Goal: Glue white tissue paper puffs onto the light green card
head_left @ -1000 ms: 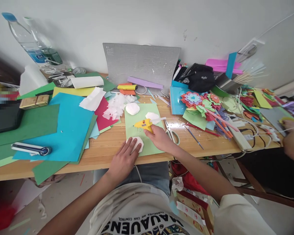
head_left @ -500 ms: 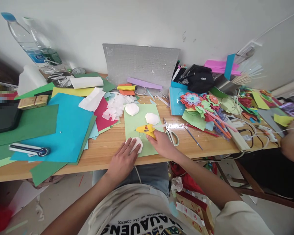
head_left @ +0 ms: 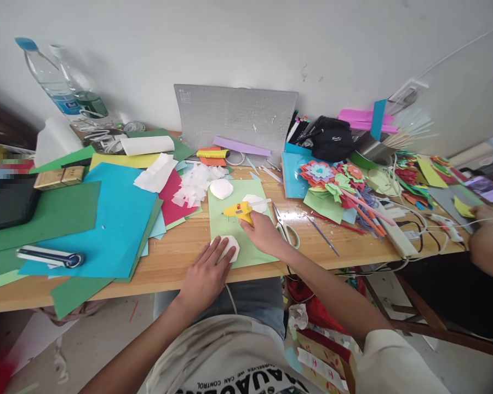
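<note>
A light green sheet (head_left: 246, 246) lies on the wooden table (head_left: 168, 254). On its upper part are two white paper pieces, one at the upper left (head_left: 221, 189) and one at the right (head_left: 257, 203). My left hand (head_left: 207, 271) lies with spread fingers over a third white paper piece (head_left: 231, 253) at the sheet's lower edge. My right hand (head_left: 261, 232) is wrapped round the handle of a yellow glue gun (head_left: 237, 210), whose nozzle points left above the sheet. Scissors (head_left: 286, 227) with pale handles lie right of the sheet.
Coloured papers (head_left: 119, 219) cover the left side, with a stapler (head_left: 50, 255) on them. White paper scraps (head_left: 193, 183), paper flowers (head_left: 322, 172) and a power strip (head_left: 398, 232) surround the sheet. Another person's hand (head_left: 491, 219) is at far right.
The glue gun in my right hand has moved slightly up and left over the sheet. My left hand stays on the white piece. The camera view has shifted slightly.
</note>
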Demonstrator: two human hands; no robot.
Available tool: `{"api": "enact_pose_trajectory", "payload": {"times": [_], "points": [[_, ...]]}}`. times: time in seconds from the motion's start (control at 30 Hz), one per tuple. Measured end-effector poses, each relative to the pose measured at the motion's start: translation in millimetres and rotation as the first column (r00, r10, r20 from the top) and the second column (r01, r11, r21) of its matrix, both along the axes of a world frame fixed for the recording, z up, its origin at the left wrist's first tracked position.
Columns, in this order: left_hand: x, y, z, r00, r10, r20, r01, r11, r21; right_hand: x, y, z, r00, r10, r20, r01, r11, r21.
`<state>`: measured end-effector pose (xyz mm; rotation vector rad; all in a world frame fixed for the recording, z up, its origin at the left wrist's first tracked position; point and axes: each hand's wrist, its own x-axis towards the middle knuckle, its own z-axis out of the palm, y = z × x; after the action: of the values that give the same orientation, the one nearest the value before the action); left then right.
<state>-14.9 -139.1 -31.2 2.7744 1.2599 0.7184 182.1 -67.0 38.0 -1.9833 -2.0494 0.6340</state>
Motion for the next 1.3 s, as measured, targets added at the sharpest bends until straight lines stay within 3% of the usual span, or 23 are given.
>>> {"api": "enact_pose_trajectory", "payload": {"times": [0.27,0.5,0.87,1.07,1.3], "points": [[0.5,-0.6,-2.3,1.000,0.005,0.007,-0.005,1.000,-0.024,20.2,-21.1,-1.7,0.996,-0.027,0.088,0.026,1.000,0.007],[-0.6,-0.1,-2.7,1.000,-0.007,0.019,0.007,1.000,0.028,12.9,-43.2,-3.5,0.998,0.042,0.036,-0.041,0.999,-0.028],[-1.0,-1.4,1.3,0.999,-0.006,0.050,0.005,1.000,0.025,-4.5,-8.3,2.9,0.989,0.101,-0.109,-0.107,0.993,-0.047],[-1.3,-2.4,0.0,0.999,0.015,0.040,-0.016,0.999,0.029,-10.3,5.6,3.8,0.994,0.108,-0.007,-0.108,0.994,-0.012],[-2.0,-2.7,1.0,0.999,0.035,0.040,-0.036,0.999,0.030,6.1,12.1,5.5,0.992,0.035,0.124,-0.034,0.999,-0.010]]}}
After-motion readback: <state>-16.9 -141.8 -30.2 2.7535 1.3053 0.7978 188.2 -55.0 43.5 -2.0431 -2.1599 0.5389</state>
